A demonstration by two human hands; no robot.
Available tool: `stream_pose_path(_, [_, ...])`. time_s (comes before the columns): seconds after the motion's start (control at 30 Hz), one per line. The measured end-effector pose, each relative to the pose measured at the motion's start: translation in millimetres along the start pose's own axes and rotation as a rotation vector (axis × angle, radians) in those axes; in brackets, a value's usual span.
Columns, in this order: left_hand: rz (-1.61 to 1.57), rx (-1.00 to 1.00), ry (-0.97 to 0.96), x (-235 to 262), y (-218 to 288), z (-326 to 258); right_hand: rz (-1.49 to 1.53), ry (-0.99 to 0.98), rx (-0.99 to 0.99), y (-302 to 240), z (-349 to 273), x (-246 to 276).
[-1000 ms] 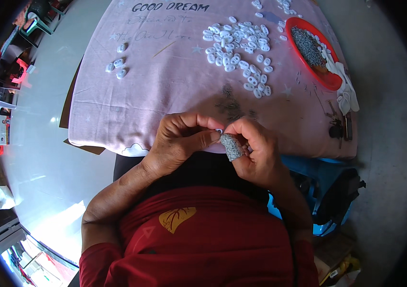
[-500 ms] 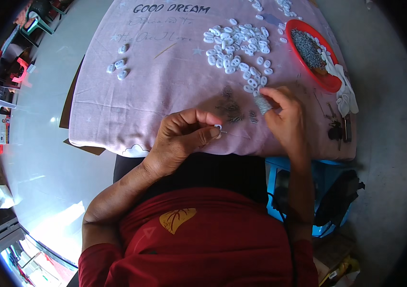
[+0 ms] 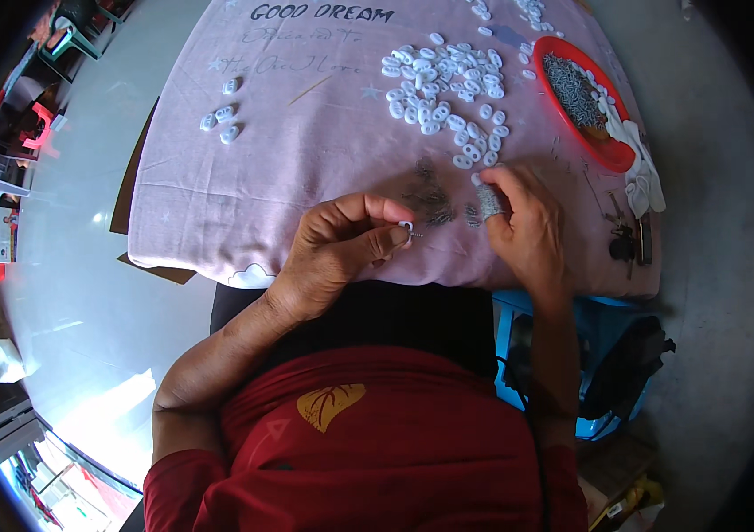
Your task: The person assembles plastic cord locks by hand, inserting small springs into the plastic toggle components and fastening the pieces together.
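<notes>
My left hand (image 3: 341, 248) pinches a small white plastic piece (image 3: 406, 227) between thumb and forefinger, with a thin metal screw (image 3: 417, 235) sticking out to the right. My right hand (image 3: 523, 222), one finger wrapped in grey, is curled at the near edge of a pile of white oval two-holed plastic pieces (image 3: 434, 89). At its fingertips sits one white oval piece (image 3: 476, 179), just apart from the pile; the fingers partly hide the grip. Between the hands, loose dark screws (image 3: 430, 202) lie on the pink cloth (image 3: 244, 195).
A red tray (image 3: 618, 160) at the far right holds many screws and some white pieces, with a white glove (image 3: 643, 182) over its edge. Keys (image 3: 622, 244) lie below it. Several white pieces (image 3: 224, 113) sit apart at left. A blue stool (image 3: 508, 355) stands beneath the table's right side.
My right hand has drawn slightly back toward me, bringing a white oval piece away from the pile. My left hand keeps its pinch and has barely moved.
</notes>
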State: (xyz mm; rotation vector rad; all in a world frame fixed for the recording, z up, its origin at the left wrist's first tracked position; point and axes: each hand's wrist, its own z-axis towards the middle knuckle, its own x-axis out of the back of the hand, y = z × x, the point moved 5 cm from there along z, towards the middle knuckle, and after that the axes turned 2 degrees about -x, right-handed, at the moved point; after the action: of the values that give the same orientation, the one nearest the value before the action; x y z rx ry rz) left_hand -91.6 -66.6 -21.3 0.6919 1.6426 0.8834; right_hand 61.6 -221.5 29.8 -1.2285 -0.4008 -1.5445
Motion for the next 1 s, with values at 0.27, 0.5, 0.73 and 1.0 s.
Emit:
stream_pose_path(0.27, [-0.008,-0.009,0.004,1,-2,2,0.042,-0.086,-0.139,3,2,-2])
stream_pose_path(0.5, [-0.016,-0.024,-0.016,1,-1,3,-0.048,-0.097,-0.057,-4,3,-4])
stream_pose_path(0.73, [-0.006,-0.017,0.004,0,-1,2,0.029,-0.147,-0.112,6,7,-8])
stream_pose_path(1.0, [-0.024,-0.038,-0.019,2,-2,3,0.231,-0.033,-0.307,31,-2,3])
